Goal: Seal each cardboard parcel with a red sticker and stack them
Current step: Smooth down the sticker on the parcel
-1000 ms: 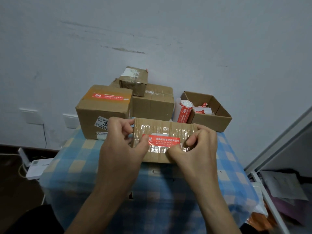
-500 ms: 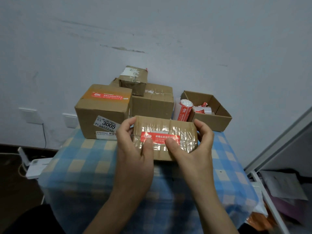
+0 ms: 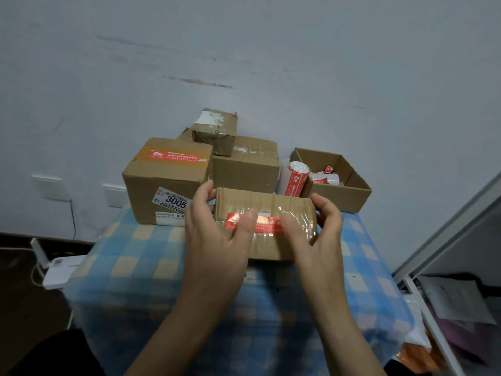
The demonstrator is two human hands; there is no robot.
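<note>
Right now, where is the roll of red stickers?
In the head view, the sticker roll sits at the back right of the table, between the closed cardboard box and the open cardboard box.

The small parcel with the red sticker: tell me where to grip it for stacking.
Grip the small parcel by its two short ends, coming in from left and right. It is long and low, so its ends offer parallel faces; the left hand and right hand wrap them, thumbs on the red sticker on top.
</note>
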